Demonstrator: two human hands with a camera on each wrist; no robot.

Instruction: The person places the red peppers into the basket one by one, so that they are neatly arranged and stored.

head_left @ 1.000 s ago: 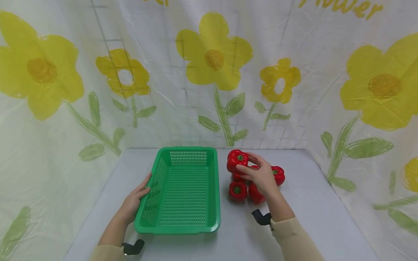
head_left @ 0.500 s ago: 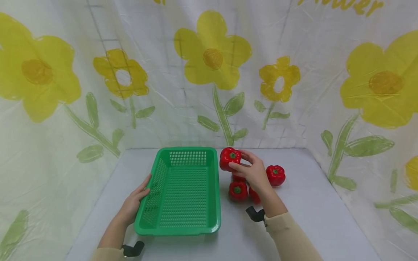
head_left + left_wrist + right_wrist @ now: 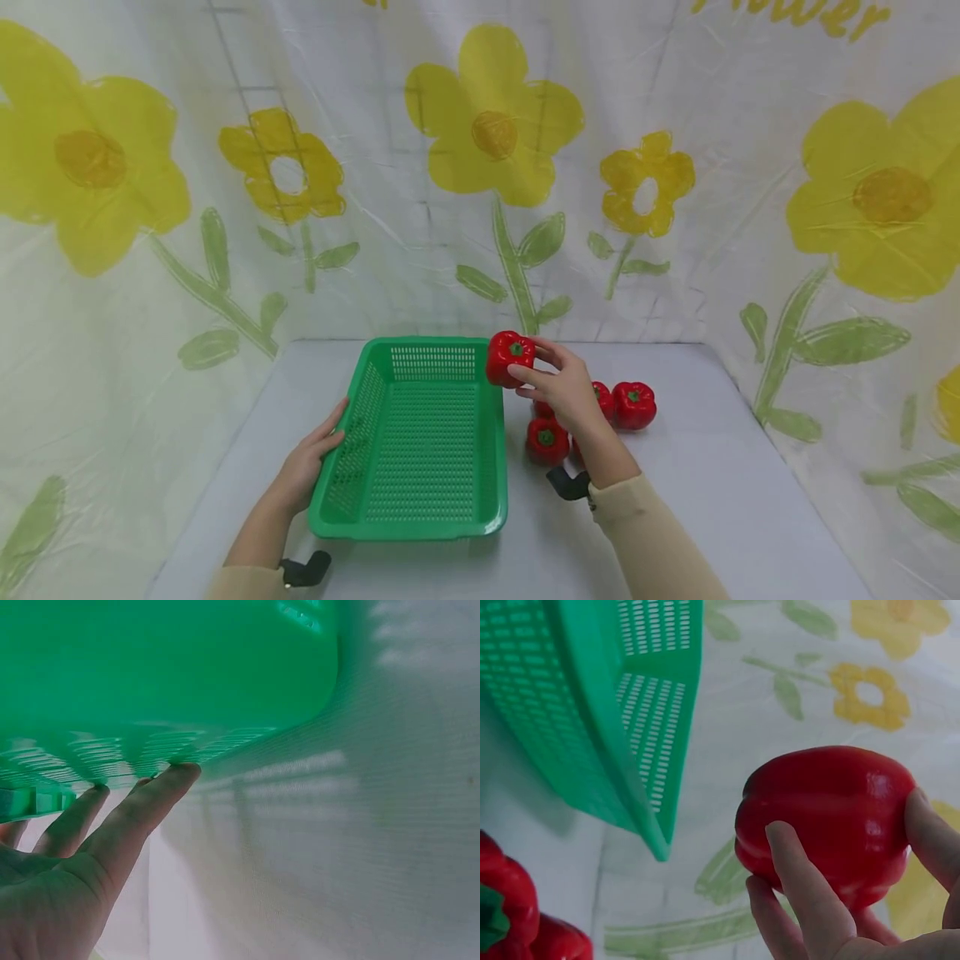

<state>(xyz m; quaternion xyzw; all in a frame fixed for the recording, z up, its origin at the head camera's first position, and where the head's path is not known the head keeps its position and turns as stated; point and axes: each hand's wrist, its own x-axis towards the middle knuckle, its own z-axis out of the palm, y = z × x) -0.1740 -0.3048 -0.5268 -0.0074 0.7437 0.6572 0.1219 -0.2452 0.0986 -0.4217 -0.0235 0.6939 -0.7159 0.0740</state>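
Observation:
In the head view a green perforated plastic basket (image 3: 501, 467) stands at the middle-left of the table. My left hand (image 3: 303, 467) rests against its left outer side. In the left wrist view, straight fingers (image 3: 142, 814) touch the slotted wall from outside. My right hand (image 3: 562, 383) holds a red bell pepper (image 3: 511, 359) raised at the basket's far right rim, green stem facing me. The right wrist view shows fingers and thumb spread round this pepper (image 3: 825, 821), beside the basket (image 3: 600, 727).
Several more red bell peppers sit right of the basket, among them a near one (image 3: 547, 441) and a far-right one (image 3: 634, 406); my right hand and forearm partly hide others. A flower-printed curtain (image 3: 390, 275) hangs behind the white table (image 3: 720, 500).
My right hand has carried the bell pepper leftward from above the other peppers to the basket's right rim. The left hand and the basket have stayed in place.

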